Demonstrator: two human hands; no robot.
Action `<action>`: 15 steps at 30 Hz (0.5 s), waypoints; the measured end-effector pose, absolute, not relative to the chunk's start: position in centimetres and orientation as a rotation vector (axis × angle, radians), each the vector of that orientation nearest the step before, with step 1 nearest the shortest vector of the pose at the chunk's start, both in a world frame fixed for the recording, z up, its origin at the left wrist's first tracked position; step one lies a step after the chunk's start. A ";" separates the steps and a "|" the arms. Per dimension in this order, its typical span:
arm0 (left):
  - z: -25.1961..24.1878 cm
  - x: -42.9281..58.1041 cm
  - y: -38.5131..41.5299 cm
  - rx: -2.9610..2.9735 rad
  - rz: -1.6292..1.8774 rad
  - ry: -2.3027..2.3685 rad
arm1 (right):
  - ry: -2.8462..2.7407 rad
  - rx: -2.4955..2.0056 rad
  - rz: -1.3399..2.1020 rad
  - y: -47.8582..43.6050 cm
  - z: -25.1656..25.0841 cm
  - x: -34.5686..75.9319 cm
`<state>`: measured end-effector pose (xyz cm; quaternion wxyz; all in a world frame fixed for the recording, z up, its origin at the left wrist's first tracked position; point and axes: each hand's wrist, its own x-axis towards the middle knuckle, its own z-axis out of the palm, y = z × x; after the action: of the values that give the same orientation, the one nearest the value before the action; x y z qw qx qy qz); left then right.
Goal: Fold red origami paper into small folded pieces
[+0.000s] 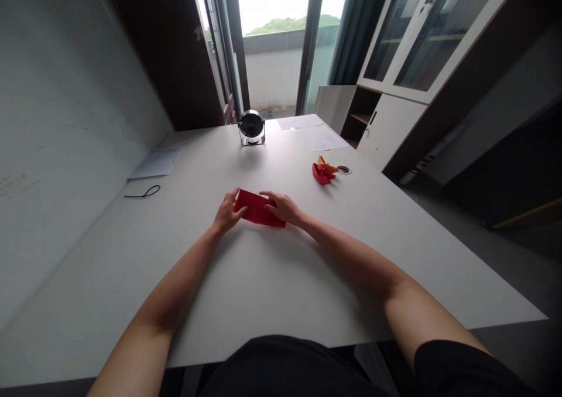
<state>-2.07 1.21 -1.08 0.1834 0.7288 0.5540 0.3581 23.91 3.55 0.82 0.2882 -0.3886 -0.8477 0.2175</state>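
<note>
A folded sheet of red paper (pixel 255 208) is between my hands over the middle of the white table. My left hand (pixel 226 213) holds its left end, thumb on the near face and fingers behind the edge. Toward the other end, my right hand (pixel 282 207) grips the paper with the thumb in front and the fingers over the upper edge. Some of the fingertips are hidden behind the sheet. To the right of my hands lie a red folded paper figure (pixel 322 174) and an orange folded paper figure (pixel 325 165), touching each other.
A round black device on a silver stand (pixel 252 126) is at the table's far side. White papers (pixel 322 136) lie at the far right, another stack (pixel 156 162) at the left by a black cable tie (pixel 147 192). A cable hole (pixel 345 170) sits near the right edge.
</note>
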 end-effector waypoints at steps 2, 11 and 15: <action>-1.3 -2.2 1.4 1.861 1.069 1.474 | -2.251 -1.037 0.563 3.5 0.8 23.9; -1.7 -1.8 1.0 1.681 1.108 1.211 | -2.264 -1.087 0.606 3.8 0.3 23.9; -1.5 -1.9 1.2 1.692 1.167 1.256 | -2.152 -1.028 0.882 3.9 0.2 24.0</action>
<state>-1.95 1.20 -1.54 0.3583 0.6557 0.4868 0.4525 24.03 3.90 0.16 0.2951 -0.3862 -0.8086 0.3315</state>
